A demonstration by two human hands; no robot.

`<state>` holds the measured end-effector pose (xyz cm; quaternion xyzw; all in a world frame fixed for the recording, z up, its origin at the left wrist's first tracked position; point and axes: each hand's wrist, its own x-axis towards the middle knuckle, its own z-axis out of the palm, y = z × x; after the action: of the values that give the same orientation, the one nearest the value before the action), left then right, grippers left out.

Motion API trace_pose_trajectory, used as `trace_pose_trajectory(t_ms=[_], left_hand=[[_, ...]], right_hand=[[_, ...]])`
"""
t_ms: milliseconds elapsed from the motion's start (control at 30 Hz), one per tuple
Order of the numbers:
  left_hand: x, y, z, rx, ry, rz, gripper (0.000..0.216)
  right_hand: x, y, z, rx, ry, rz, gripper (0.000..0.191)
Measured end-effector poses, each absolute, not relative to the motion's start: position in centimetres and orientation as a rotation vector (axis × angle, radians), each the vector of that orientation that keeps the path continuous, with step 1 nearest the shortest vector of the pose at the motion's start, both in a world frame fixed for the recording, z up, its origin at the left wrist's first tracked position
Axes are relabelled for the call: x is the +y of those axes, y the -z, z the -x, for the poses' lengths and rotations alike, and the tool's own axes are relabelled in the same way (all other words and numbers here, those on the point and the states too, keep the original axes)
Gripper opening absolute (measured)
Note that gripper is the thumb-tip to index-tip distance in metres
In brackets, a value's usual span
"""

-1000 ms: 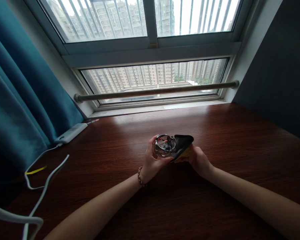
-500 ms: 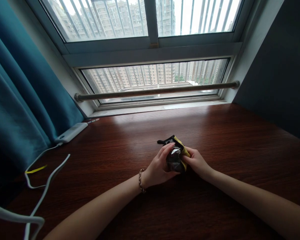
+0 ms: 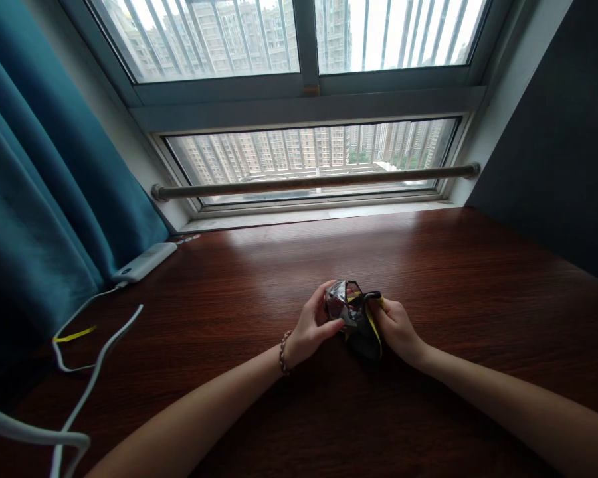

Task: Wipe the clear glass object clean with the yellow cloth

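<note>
My left hand (image 3: 313,332) is closed around a shiny, see-through plastic-looking thing (image 3: 335,303) with dark and silvery parts. My right hand (image 3: 399,328) grips the edge of a small black pouch-like piece with yellow trim (image 3: 367,337). The two pieces touch between my hands, just above the wooden tabletop (image 3: 259,265). Whether the shiny thing is partly inside the black piece, I cannot tell. My fingers hide parts of both. A braided bracelet (image 3: 284,352) circles my left wrist.
At the left, a white power strip (image 3: 145,263) lies by the blue curtain (image 3: 80,172). White cables (image 3: 97,372) with a yellow tie (image 3: 76,334) run down from there. A metal rail (image 3: 319,180) crosses the window at the back. A dark wall (image 3: 553,166) stands at the right.
The black-and-yellow piece has turned and tipped down towards me, to the right. My left hand has shifted its grip, and the shiny thing now shows more at the upper left.
</note>
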<state>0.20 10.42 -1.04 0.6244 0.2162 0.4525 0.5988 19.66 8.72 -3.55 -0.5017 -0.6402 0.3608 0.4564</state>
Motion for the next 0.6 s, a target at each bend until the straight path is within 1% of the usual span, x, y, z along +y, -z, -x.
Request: trace_pose_trajectory(t_ms=[67,100,200,300,367,433,533,567,600], left_hand=[[10.9,1.1,-0.3,0.465,-1.088,-1.202,0.050],[11.1,1.0,-0.3,0.452,-1.104,-1.091,0.048],[11.5,0.9,-0.4,0.455,-1.161,-0.824,0.055],[11.8,0.8,-0.4,0.474,-1.172,-0.738,0.064],[11.9,0.8,-0.4,0.498,-1.086,-0.741,0.070],[12.0,0.9,-0.5,0.513,-0.931,-0.766,0.075],[12.2,1.2,-0.6,0.533,-0.740,-0.795,0.071],[12.2,1.4,-0.6,0.544,-0.704,-0.799,0.070],[12.2,1.5,-0.7,0.555,-0.684,-0.803,0.068]], right_hand=[[8.6,3.2,-19.4,-1.496,-0.941,1.233,0.057],[8.6,3.1,-19.3,-1.432,-0.993,1.236,0.058],[8.8,2.8,-19.1,-1.122,-1.168,1.218,0.062],[9.1,3.0,-19.2,-0.836,-1.152,1.123,0.060],[9.1,3.0,-19.3,-0.913,-1.082,1.064,0.057],[8.7,2.8,-19.3,-1.184,-1.063,1.011,0.052],[8.0,2.1,-19.2,-1.608,-0.955,0.952,0.031],[7.9,1.9,-19.2,-1.672,-0.932,0.956,0.029],[7.9,1.7,-19.1,-1.700,-0.954,0.971,0.033]])
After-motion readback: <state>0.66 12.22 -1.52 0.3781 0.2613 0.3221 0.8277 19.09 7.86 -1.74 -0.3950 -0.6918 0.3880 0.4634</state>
